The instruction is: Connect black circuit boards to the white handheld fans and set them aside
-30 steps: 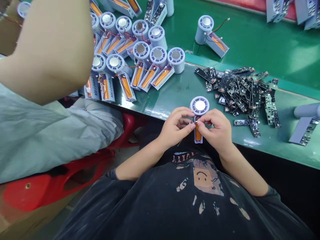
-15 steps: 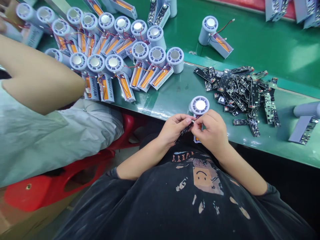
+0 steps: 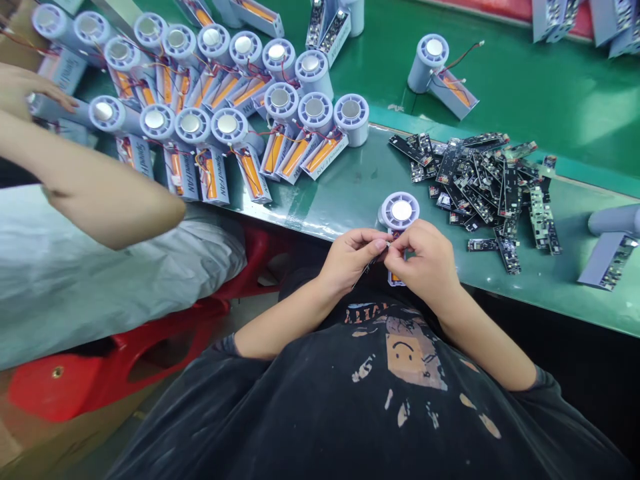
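Note:
My left hand (image 3: 345, 260) is closed on a narrow black circuit board (image 3: 369, 267), tilted edge-on and partly covered by the fingers. My right hand (image 3: 425, 260) pinches a tiny whitish connector (image 3: 389, 245) against the board's upper end; whether it is seated I cannot tell. Just behind both hands, a lilac handheld fan (image 3: 400, 211) with a round silver centre rests at the table's near edge. Its opened handle, showing some orange, is largely hidden by my right hand.
Right of my hands lies a heap of circuit boards (image 3: 480, 180). Several rows of fans (image 3: 230, 127) with orange batteries fill the left side, near a co-worker's arm (image 3: 115, 180). One fan (image 3: 430, 57) is on the green far surface; another (image 3: 607, 253) is at the right.
The board in my left hand has turned more edge-on, while both hands stay nearly in place. Fans on the far green surface have shifted right. The co-worker's arm has moved, uncovering a hand and more fans.

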{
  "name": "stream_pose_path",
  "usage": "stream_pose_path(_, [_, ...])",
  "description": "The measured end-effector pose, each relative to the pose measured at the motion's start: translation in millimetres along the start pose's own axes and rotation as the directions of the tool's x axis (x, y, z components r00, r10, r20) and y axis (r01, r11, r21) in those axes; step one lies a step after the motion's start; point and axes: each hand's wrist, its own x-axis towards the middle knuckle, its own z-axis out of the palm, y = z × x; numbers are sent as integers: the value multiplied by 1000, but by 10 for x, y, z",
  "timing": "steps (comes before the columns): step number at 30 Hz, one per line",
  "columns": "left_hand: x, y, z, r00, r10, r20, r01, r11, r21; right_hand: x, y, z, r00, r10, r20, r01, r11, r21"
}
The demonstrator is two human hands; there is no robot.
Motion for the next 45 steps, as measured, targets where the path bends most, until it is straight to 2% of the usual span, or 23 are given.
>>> stream_pose_path(4, [-10, 6, 4, 999, 53, 9, -54, 998, 15, -3, 1, -12, 1000, 26, 10, -27, 997, 70])
stream_pose_path(11, [-44, 16, 8, 1000, 15, -7, -16, 999, -43, 12, 36, -46, 991, 94, 98, -110, 980, 166])
stream_pose_path(17, [-68, -14, 24, 999, 50, -16, -51, 997, -58, 17, 51, -74, 975, 160, 155, -191, 958, 212])
stream_pose_path(23, [-29, -16, 20, 998, 55, 13, -54, 996, -75, -2, 86, -60, 979, 157, 130, -183, 959, 216])
stream_pose_path(27, [0, -2, 24, 1000, 24, 17, -22, 993, -120, -53, 51, -106, 989, 145, 21, -147, 970, 196])
stream_pose_path(28, [0, -1, 29, 1000, 13, -1, -13, 992, -124, -75, 25, -122, 989, 146, 38, -150, 969, 195])
stream_pose_path(30, [-8, 1, 51, 998, -16, -58, 7, 990, -144, -121, -39, -141, 969, 153, 194, -187, 967, 175])
stream_pose_path(32, [-20, 3, 93, 993, -23, -117, 2, 984, -178, -154, -91, -129, 908, 187, 375, -247, 962, 118])
stream_pose_path(33, [-25, 5, 120, 991, -13, -136, -13, 981, -192, -162, -101, -110, 880, 216, 424, -281, 955, 97])
stream_pose_path(35, [-18, 11, 177, 990, 20, -138, -50, 975, -215, -154, -77, -51, 851, 279, 445, -375, 916, 142])
stream_pose_path(38, [53, 29, 236, 988, 109, -110, -132, 964, -230, -83, 57, 57, 840, 322, 436, -476, 822, 311])
stream_pose_path(42, [220, 73, 232, 966, 244, -86, -256, 949, -183, 108, 246, 173, 869, 277, 411, -456, 771, 444])
stream_pose_path(45, [310, 115, 176, 951, 301, -66, -308, 941, -141, 288, 313, 229, 870, 218, 442, -449, 723, 526])
